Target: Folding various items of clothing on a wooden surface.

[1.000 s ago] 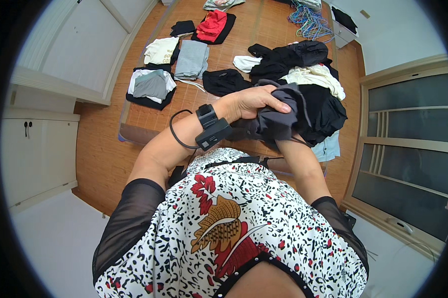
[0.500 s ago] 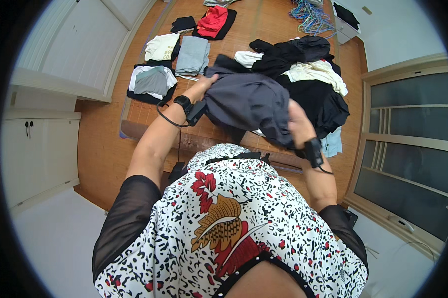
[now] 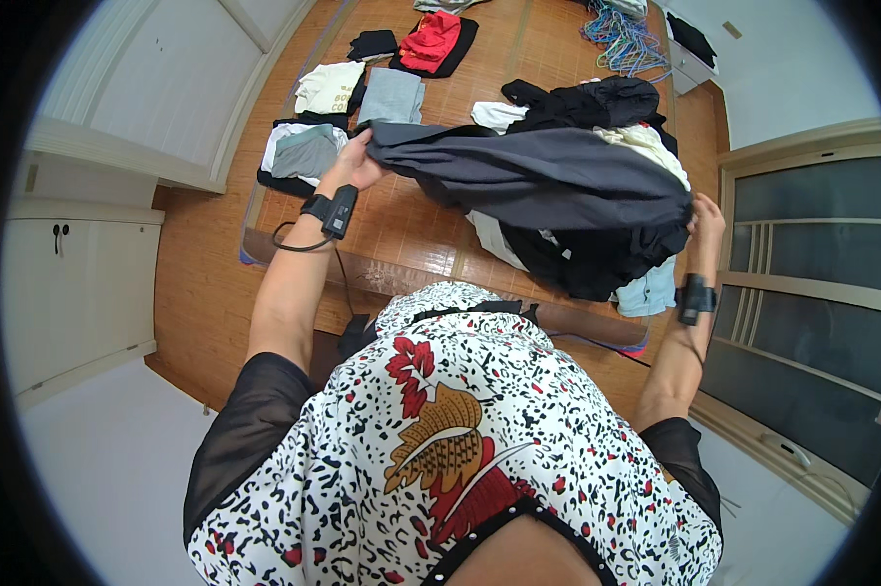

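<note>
A pair of dark grey trousers (image 3: pixel 543 176) is stretched sideways between my hands, above the mat-covered bed. My left hand (image 3: pixel 362 164) grips the end near the folded clothes, fingers closed on the cloth. At the far right, my right hand (image 3: pixel 706 217) pinches the gathered end. Under and behind the trousers lies a loose heap: a black garment (image 3: pixel 582 264), a black jacket (image 3: pixel 621 101), a cream garment (image 3: pixel 645 144) and light blue denim (image 3: pixel 647 290). The trousers partly hide this heap.
Folded stacks sit at the left: a grey folded garment (image 3: pixel 391 95), a cream shirt (image 3: pixel 328 88), a grey-and-white stack (image 3: pixel 308 151), a black piece (image 3: pixel 373 44) and a red one (image 3: pixel 430 41). Tangled blue hangers (image 3: pixel 624 44) lie at the back right. White cabinets (image 3: pixel 79 293) stand left.
My hands have spread apart, the right one moving far to the right. The bunched trousers are now pulled out long and nearly level.
</note>
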Tool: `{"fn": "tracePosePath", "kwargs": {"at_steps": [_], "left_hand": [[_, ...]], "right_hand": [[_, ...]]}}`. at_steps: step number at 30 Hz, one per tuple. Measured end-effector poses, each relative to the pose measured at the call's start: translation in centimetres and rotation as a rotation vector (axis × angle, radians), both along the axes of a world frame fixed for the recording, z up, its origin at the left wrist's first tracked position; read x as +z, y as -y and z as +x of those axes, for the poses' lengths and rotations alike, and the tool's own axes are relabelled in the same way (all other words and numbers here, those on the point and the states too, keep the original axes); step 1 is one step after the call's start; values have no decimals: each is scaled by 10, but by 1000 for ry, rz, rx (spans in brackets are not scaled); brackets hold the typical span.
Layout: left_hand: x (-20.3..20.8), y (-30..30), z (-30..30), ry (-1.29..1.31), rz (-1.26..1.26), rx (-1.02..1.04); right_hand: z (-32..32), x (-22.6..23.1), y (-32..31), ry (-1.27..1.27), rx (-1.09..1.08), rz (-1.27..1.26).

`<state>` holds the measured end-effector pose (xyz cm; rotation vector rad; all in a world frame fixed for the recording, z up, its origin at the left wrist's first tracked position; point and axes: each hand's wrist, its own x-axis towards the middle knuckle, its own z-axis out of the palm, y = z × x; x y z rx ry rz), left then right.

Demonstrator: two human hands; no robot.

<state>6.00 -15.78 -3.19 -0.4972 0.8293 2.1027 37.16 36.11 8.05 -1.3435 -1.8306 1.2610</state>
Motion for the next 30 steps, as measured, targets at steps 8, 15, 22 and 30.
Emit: {"fn": "tracePosePath", "kwargs": {"at_steps": [8, 15, 22, 30], "left_hand": [[67, -118, 44, -176, 406, -419], [86, -120, 43, -640, 14, -417], [73, -69, 99, -864, -537, -828], [-16, -76, 98, -1380, -816, -723]], "right_hand": [[-79, -30, 201, -65, 1206, -37], [-119, -62, 248, 29, 777, 299], [-127, -83, 258, -225, 664, -85], [-124, -53, 273, -365, 694, -269]]}}
